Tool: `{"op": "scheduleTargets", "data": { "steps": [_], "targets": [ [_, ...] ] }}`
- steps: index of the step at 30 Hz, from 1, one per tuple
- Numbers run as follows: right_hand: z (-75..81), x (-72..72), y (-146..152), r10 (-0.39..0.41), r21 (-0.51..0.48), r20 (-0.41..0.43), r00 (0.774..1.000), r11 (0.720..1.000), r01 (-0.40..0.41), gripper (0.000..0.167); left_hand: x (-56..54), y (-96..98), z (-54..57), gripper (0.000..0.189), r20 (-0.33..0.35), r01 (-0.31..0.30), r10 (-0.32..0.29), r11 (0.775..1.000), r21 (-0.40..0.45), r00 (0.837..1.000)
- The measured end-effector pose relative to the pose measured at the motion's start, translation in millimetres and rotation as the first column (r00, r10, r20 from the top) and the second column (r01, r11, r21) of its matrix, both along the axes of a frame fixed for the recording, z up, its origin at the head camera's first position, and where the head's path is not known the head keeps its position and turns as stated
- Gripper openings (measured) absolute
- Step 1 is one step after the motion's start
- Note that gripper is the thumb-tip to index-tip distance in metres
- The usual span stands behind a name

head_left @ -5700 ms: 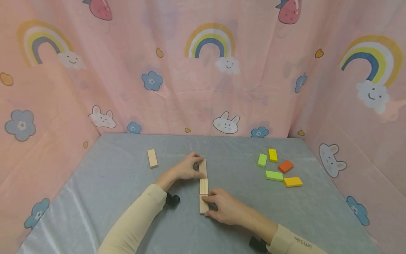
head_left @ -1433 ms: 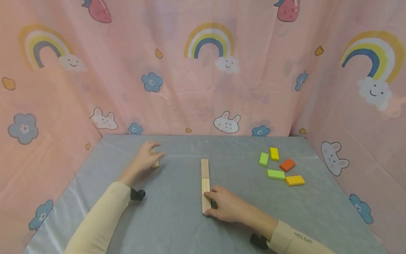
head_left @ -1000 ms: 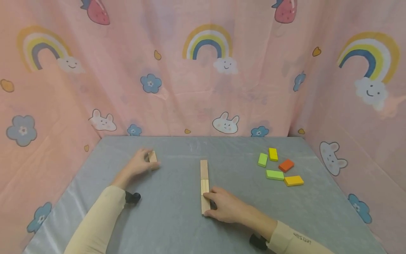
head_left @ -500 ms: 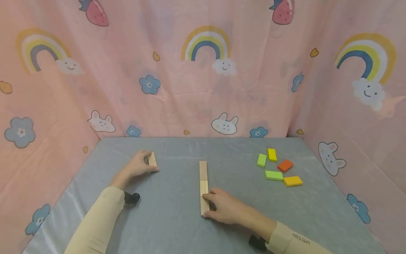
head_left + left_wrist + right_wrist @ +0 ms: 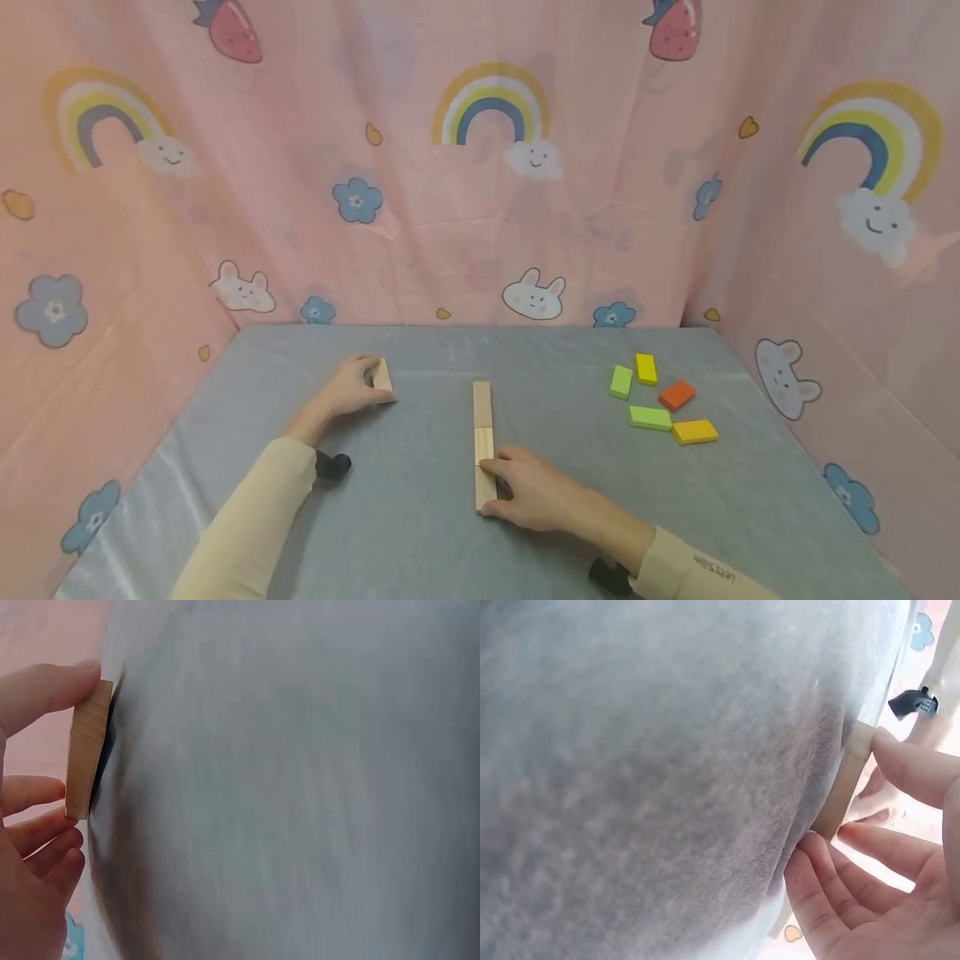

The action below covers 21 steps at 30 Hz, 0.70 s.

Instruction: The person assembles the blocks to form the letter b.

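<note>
My left hand [image 5: 349, 388] pinches a plain wooden block [image 5: 383, 377] by its ends, thumb at the near end and fingers at the far end. The left wrist view shows this block [image 5: 88, 750] between thumb and fingers, a dark shadow beside it along the cloth. To its right, three plain wooden blocks lie end to end in a straight row: a far block [image 5: 482, 405], a middle block [image 5: 483, 444] and a near block [image 5: 485, 493]. My right hand [image 5: 538, 490] holds the near one, thumb at its near end, fingers at the seam with the middle block.
A grey cloth [image 5: 420, 500] covers the table. At the right lie two green blocks [image 5: 649, 417], a red-orange block [image 5: 677, 395], a yellow block [image 5: 646, 368] and an orange-yellow block [image 5: 694, 432]. A pink printed curtain [image 5: 420, 275] stands behind and at both sides.
My left hand has left the far end of the row, reached the lone block at the left, gripped it and brought it slightly right. My right hand has stayed on the near block.
</note>
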State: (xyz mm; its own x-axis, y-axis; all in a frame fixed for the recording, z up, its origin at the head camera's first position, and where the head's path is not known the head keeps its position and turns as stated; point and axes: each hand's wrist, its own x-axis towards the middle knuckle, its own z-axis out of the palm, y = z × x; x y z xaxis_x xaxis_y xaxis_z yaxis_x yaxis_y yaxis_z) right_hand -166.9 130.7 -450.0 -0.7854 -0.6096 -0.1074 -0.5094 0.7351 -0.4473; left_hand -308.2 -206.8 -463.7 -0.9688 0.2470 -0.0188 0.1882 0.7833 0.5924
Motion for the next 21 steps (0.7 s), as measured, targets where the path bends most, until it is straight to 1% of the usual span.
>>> {"op": "scheduleTargets", "data": {
  "steps": [3, 7, 10, 17, 21],
  "targets": [
    [0.7, 0.2, 1, -0.004, -0.002, 0.005, 1.000, 1.000, 0.004, 0.059, -3.6, 8.3, -2.4, 0.085, -0.003, 0.015, -0.015, 1.000, 0.011, 1.000],
    [2.0, 0.1, 3, 0.006, -0.025, 0.002, 1.000, 1.000, -0.006, 0.056, -7.6, 20.3, -3.0, 0.084, -0.008, 0.032, -0.032, 0.999, 0.032, 0.999],
    [2.1, -0.3, 5, 0.014, -0.042, 0.010, 1.000, 0.999, -0.014, 0.053, -9.6, 28.9, -2.4, 0.084, -0.006, 0.042, -0.042, 0.999, 0.031, 0.999],
    [2.1, -1.1, 8, 0.007, -0.063, 0.059, 0.998, 0.998, -0.003, 0.045, -11.8, 47.0, -3.0, 0.083, -0.008, 0.064, -0.064, 0.998, 0.029, 0.998],
    [1.6, -2.0, 10, 0.012, -0.064, 0.047, 0.999, 0.998, -0.009, 0.041, -14.4, 57.0, -5.6, 0.083, -0.009, 0.069, -0.069, 0.997, 0.017, 0.998]
  ]
}}
